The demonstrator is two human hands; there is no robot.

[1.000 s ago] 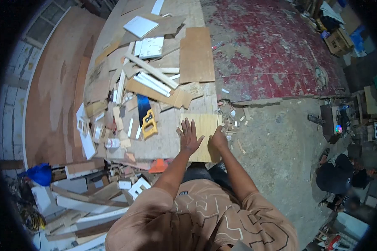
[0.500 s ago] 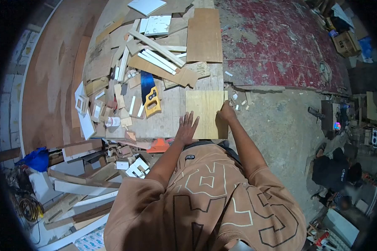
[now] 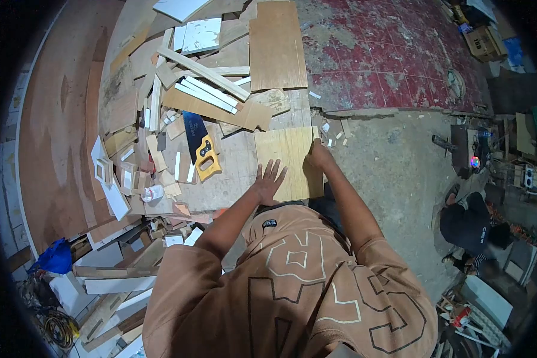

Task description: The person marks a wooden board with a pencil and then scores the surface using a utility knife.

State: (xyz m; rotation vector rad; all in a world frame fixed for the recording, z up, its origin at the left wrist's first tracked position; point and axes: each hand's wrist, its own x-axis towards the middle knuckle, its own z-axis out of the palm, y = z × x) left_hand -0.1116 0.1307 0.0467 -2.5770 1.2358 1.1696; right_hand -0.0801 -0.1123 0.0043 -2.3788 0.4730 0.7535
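A light yellow plywood panel (image 3: 286, 156) lies flat at the near right corner of the cluttered workbench (image 3: 232, 179). My left hand (image 3: 269, 182) rests flat on the panel's near left part, fingers spread. My right hand (image 3: 318, 156) presses on the panel's right edge, fingers curled over it. A hand saw (image 3: 199, 148) with a yellow handle and blue blade lies on the bench just left of the panel.
Offcuts, white strips and a large brown board (image 3: 277, 45) cover the far bench. A white jar (image 3: 152, 193) stands near the left edge. Scrap wood (image 3: 119, 274) is piled on the floor at left. Another person (image 3: 471, 224) crouches at right on the concrete floor.
My view has shifted over the bench. My right hand moved from the panel's near part up along its right edge. My left hand stays flat on the panel.
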